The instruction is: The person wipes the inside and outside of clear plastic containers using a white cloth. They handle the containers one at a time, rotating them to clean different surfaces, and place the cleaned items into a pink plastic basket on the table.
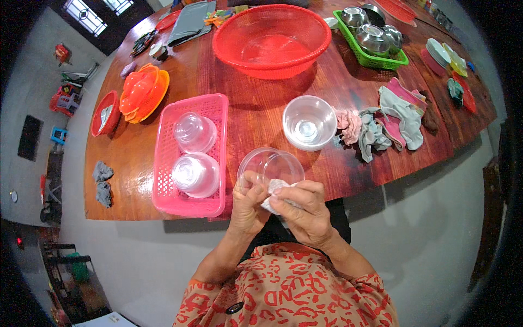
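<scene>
From where I stand, a crumpled grey cloth (102,183) lies by the near left corner of the brown wooden counter (133,177). Next comes a pink rectangular plastic basket (188,209), its near end close to the counter's near edge, with two clear round plastic tubs (195,175) in it.

Then the left hand (250,200), its fingers pinched on the near rim of a clear round plastic lid (271,164), or perhaps a shallow dish; I can't tell which. That piece lies just beyond the fingers, over the counter's near edge, reaching toward the far edge. Being round, it shows no long axis. Neither hand is clearly nearer: the right hand (306,213) closes its fingers on a bunched white cloth (279,185), against the same near rim.

Farther in from that edge stands another clear round plastic tub (309,122), apart from both hands, and right of it lies a heap of pink and grey rags (400,115)
</scene>
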Available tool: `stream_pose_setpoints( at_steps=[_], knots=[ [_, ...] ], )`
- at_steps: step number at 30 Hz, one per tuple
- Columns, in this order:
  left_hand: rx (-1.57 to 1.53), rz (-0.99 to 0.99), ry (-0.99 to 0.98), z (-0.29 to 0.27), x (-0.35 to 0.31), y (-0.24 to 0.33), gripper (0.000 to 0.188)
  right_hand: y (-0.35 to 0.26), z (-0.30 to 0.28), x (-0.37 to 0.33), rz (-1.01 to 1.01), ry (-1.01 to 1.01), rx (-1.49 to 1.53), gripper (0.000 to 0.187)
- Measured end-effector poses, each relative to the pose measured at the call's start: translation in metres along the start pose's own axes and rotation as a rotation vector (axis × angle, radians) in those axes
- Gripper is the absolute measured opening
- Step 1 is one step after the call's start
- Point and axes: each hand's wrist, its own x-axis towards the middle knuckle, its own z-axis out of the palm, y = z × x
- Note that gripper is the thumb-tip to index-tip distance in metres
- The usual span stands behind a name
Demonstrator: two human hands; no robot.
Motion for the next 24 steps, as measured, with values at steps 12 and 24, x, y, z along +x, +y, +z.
stream_pose_setpoints(
  at_steps=[12,24],
  knots=[
    [0.297,-0.034,-0.062,0.005,-0.010,-0.006,0.032,0.018,-0.009,0.034,0.125,-0.093,-0.056,0.023],
    [0.781,-0.009,-0.112,0.002,-0.014,0.003,0.058,0.006,-0.017,0.033,0.089,-0.185,-0.032,0.020]
  ],
)
